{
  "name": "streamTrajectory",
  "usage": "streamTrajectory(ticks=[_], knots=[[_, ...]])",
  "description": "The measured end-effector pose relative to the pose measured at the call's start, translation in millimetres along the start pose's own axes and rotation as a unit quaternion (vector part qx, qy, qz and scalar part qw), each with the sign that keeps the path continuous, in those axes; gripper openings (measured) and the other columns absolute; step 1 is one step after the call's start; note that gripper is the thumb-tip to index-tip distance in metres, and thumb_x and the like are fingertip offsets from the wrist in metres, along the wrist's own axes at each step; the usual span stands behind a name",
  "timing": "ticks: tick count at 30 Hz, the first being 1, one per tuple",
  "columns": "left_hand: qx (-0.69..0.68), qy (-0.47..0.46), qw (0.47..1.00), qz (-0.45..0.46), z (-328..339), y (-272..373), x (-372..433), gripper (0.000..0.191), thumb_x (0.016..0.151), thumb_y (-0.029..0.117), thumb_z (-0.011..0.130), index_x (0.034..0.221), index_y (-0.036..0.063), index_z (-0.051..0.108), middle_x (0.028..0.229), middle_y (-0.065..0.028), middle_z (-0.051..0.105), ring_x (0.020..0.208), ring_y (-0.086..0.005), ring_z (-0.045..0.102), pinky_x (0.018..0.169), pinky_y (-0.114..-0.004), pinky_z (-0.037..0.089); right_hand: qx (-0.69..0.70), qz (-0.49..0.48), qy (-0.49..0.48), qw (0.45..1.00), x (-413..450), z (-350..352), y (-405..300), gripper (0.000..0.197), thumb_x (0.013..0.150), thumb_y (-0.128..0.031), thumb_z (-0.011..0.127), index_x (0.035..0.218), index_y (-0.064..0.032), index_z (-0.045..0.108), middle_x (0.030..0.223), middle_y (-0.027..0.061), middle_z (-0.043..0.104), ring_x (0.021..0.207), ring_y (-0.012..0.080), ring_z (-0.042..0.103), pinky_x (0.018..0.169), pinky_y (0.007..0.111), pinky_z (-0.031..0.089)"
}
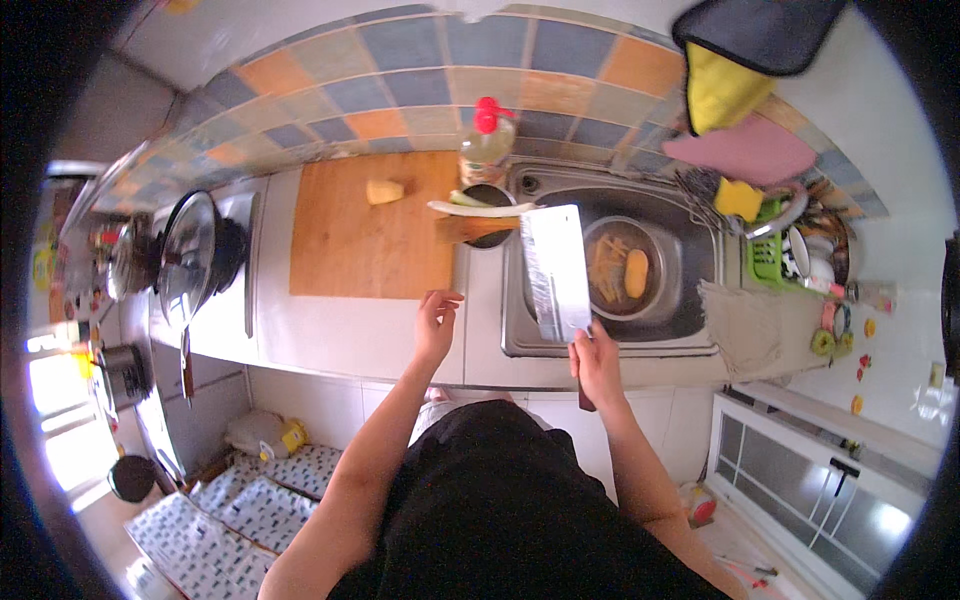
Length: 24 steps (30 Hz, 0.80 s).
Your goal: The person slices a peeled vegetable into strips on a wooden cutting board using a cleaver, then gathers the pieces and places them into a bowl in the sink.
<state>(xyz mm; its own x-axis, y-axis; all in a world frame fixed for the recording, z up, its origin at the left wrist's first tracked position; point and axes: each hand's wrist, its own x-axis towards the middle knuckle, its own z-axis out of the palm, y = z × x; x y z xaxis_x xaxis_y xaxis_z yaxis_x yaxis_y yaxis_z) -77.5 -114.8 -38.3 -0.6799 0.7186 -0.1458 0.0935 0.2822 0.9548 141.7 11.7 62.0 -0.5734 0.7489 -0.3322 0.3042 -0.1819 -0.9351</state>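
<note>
My right hand [598,367] grips the handle of a broad cleaver [556,270], its blade over the left part of the sink. Fingers slightly curled and apart, my left hand [437,322] is empty near the front right corner of a wooden cutting board [360,247]. A pale yellow chunk of peeled vegetable [385,192] lies towards the back of the board. In the steel sink [694,262] stands a metal bowl [651,306] holding cut strips [607,259] and a peeled yellow piece [637,274].
Behind the board's right edge stand an oil bottle [487,154] with a red cap and a dark round container [491,240] with a wooden spatula [476,229] across it. At left is a lidded pan [191,255]; at right, a green dish basket [765,259] and a cloth [739,326].
</note>
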Motion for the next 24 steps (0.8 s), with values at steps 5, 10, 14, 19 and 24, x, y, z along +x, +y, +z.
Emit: streamTrajectory(ticks=[5, 10, 14, 19, 24], knots=[[0.003, 0.098, 0.995, -0.037, -58.3, -12.9, -31.9, 0.023, 0.074, -0.009, 0.042, 0.087, 0.0031, 0.057, 0.092, -0.009, 0.052, 0.079, -0.0175, 0.057, 0.069, -0.027, 0.047, -0.261, -0.266, -0.088, 0.924, 22.7, 94.3, -16.7, 0.034, 0.088, -0.02, 0.045, 0.118, -0.0045, 0.041, 0.079, 0.0138, 0.05, 0.065, 0.026, 0.052, 0.057, 0.037, 0.042], [-0.002, 0.149, 0.985, -0.083, -102.6, -34.3, -57.0, 0.019, 0.078, -0.005, 0.043, 0.087, 0.0043, 0.057, 0.095, -0.0078, 0.052, 0.08, -0.0166, 0.057, 0.067, -0.027, 0.045, -0.377, -0.349, -0.121, 0.85, 62.3, 183.3, 3.6, 0.047, 0.078, -0.012, 0.057, 0.123, -0.0112, 0.041, 0.088, 0.011, 0.047, 0.078, 0.0286, 0.049, 0.07, 0.038, 0.04], [-0.016, 0.174, 0.979, -0.101, -132.3, -50.9, -78.3, 0.018, 0.08, -0.003, 0.042, 0.088, 0.0046, 0.056, 0.096, -0.0066, 0.053, 0.08, -0.0153, 0.057, 0.064, -0.026, 0.045, -0.447, -0.361, -0.113, 0.811, 83.8, 233.1, 25.3, 0.048, 0.077, -0.013, 0.058, 0.122, -0.0133, 0.043, 0.088, 0.0096, 0.046, 0.083, 0.0275, 0.046, 0.073, 0.038, 0.039], [-0.044, 0.184, 0.974, -0.127, -157.9, -64.0, -99.5, 0.02, 0.078, -0.006, 0.042, 0.088, 0.0039, 0.056, 0.097, -0.0066, 0.053, 0.08, -0.0156, 0.057, 0.066, -0.026, 0.046, -0.499, -0.348, -0.077, 0.79, 103.8, 261.7, 47.2, 0.044, 0.076, -0.014, 0.059, 0.119, -0.0155, 0.046, 0.088, 0.0075, 0.047, 0.084, 0.0266, 0.044, 0.076, 0.039, 0.038], [-0.054, 0.219, 0.968, -0.109, -181.8, -85.7, -118.5, 0.019, 0.074, -0.006, 0.045, 0.085, 0.0033, 0.057, 0.091, -0.0091, 0.052, 0.077, -0.0168, 0.057, 0.066, -0.027, 0.046, -0.582, -0.314, -0.037, 0.749, 104.1, 270.6, 43.5, 0.044, 0.077, -0.011, 0.057, 0.119, -0.0149, 0.044, 0.102, 0.0096, 0.046, 0.096, 0.0276, 0.043, 0.081, 0.04, 0.037]])
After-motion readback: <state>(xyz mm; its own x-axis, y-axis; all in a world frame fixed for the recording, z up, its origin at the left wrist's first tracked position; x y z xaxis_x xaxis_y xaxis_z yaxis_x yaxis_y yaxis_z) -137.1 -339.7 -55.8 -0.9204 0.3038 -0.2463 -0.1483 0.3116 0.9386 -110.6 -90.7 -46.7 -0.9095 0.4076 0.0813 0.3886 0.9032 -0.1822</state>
